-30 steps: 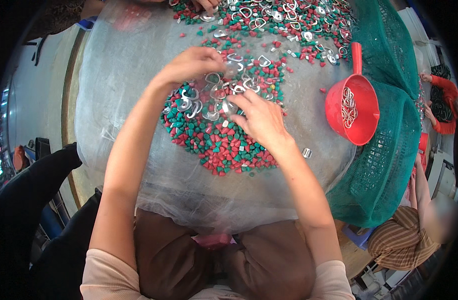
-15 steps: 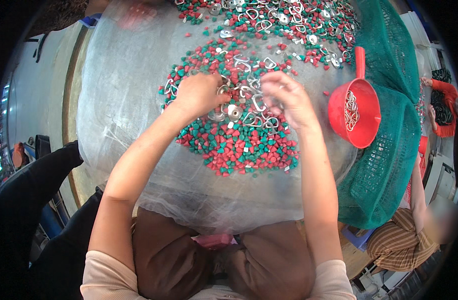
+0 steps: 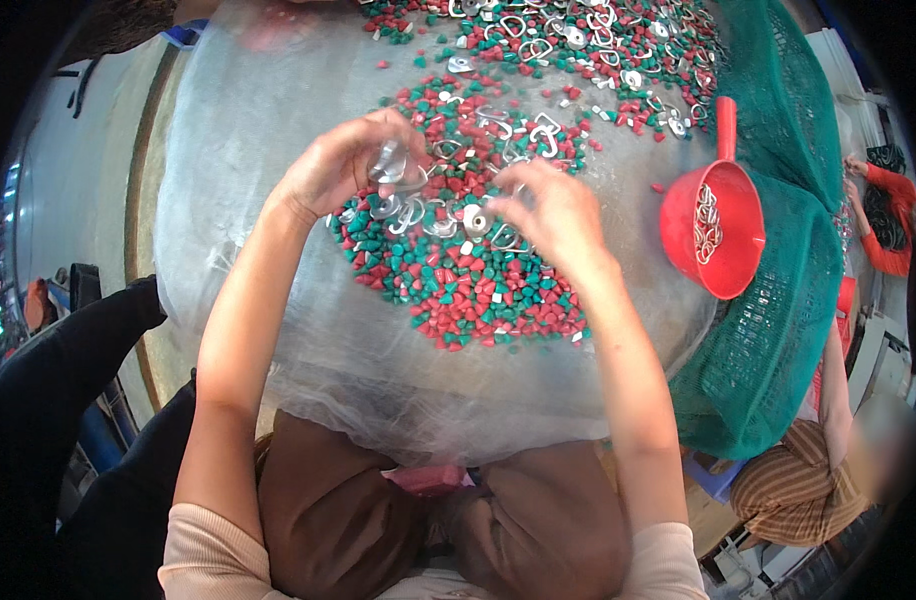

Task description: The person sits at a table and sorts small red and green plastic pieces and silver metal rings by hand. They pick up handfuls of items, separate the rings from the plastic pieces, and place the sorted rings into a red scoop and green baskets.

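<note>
the left hand [image 3: 340,163] pinches a metal piece [image 3: 389,162], apparently mid-pick. whether the right hand [image 3: 560,212] pinches is unclear; the next grasp must dodge cones [image 3: 456,287].

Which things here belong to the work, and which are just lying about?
Likely part of it: left hand, gripping a blurred silvery piece; right hand; red and green cones; red dipper with metal rings.

Likely just lying about: green netting; pink item at the lap.

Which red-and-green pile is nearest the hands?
The near pile, under the left hand and right hand; the far pile lies beyond them, beside the green netting.
</note>
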Action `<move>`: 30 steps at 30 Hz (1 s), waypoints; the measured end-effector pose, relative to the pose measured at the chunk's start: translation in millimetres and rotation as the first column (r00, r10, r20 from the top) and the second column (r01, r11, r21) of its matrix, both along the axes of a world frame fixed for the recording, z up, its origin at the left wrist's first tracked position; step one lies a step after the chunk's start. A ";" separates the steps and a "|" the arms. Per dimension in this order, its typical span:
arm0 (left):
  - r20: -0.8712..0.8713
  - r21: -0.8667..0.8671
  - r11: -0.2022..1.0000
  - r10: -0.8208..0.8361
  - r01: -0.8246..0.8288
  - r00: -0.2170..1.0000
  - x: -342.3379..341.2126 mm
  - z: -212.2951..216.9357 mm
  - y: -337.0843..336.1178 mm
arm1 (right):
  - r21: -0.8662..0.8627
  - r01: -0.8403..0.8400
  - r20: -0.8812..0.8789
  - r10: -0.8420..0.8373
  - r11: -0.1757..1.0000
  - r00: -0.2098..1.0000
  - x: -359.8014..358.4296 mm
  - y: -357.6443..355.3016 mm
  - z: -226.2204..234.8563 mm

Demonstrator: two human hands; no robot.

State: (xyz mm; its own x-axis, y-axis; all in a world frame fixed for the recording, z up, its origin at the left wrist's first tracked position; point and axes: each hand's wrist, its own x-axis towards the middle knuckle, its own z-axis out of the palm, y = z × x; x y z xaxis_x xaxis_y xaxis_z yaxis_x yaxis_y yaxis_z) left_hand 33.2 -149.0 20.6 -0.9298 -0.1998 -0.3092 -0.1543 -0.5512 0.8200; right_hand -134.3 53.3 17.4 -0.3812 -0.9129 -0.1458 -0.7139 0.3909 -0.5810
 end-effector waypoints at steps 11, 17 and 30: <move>0.304 -0.947 0.142 0.120 0.287 0.945 23.1 -1.6 23.7 | -0.043 0.175 0.619 -0.111 0.984 0.778 -6.7 16.3 -7.6; 0.310 -0.950 0.062 0.101 0.305 0.945 41.8 -1.9 37.6 | -0.172 0.152 0.343 -0.086 0.973 0.936 -0.3 16.2 -15.0; 0.204 -0.935 0.324 0.164 0.142 0.965 58.9 -20.6 15.6 | -0.025 0.389 0.992 -0.025 0.921 0.124 -32.1 37.6 -12.2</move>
